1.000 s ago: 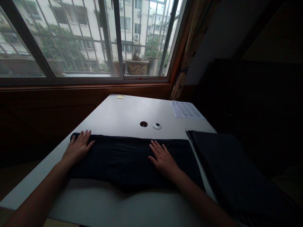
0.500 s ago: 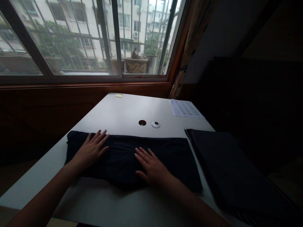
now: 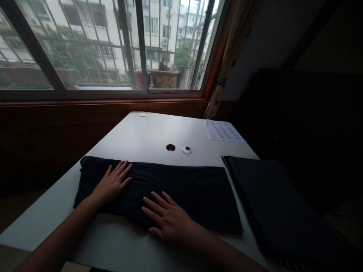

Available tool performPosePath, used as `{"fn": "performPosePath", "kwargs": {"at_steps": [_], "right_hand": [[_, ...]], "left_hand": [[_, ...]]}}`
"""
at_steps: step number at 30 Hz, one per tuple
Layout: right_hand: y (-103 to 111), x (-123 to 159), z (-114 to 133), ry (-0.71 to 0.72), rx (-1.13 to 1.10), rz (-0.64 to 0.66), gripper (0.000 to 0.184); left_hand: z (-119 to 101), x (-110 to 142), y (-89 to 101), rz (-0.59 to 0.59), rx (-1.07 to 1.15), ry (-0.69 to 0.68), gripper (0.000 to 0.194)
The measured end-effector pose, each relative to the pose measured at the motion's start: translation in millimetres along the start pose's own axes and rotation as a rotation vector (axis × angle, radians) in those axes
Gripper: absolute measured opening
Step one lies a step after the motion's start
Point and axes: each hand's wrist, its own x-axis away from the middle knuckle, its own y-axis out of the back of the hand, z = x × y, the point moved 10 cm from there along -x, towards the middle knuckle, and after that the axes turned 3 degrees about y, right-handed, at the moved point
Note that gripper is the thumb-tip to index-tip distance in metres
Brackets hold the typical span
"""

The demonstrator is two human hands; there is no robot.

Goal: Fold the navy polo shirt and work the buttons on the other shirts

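A dark folded cloth [image 3: 187, 189] lies lengthwise across the near part of a white table [image 3: 147, 132]. My left hand [image 3: 112, 183] rests flat on the cloth's left part, fingers stretched out toward the window. My right hand [image 3: 167, 217] lies flat on the cloth's near edge around the middle, fingers spread and pointing left and away. Neither hand holds anything.
A dark flat stack [image 3: 278, 204] lies at the table's right side, next to the cloth. Farther back are a round cable hole [image 3: 170, 147], a white cap [image 3: 186, 150], a printed sheet [image 3: 222, 131] and a yellow note [image 3: 143, 114]. A barred window [image 3: 113, 45] stands behind.
Both hands have slid along the cloth: the left hand moved right from the cloth's left end, and the right hand moved left and nearer to me, to the near edge.
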Motion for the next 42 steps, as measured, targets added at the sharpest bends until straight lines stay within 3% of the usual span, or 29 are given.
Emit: {"fn": "performPosePath", "kwargs": {"at_steps": [11,19,23,28,32,36,42], "right_hand": [[-10,60,-1,-0.021,-0.082,0.027,0.071],[-6,132,-37,-0.249,-0.066,-0.008,0.07],[5,176,-64,-0.402,-0.024,-0.129,0.053],[33,215,-86,-0.609,0.08,-0.393,0.033],[48,226,-87,-0.69,0.144,-0.537,0.037],[45,225,-86,-0.744,0.085,-0.561,0.045],[29,225,-87,-0.856,-0.092,-0.542,0.045]], "left_hand": [[7,2,-0.5,0.028,-0.001,0.002,0.063],[-7,8,5.7,0.036,-0.005,-0.023,0.06],[-42,18,11.7,0.034,0.017,-0.148,0.057],[-123,45,30.3,0.041,0.117,-0.45,0.06],[-177,69,46.3,0.104,0.201,-0.653,0.066],[-199,77,56.4,0.084,0.215,-0.703,0.06],[-215,70,54.5,-0.001,0.227,-0.639,0.024]]}}
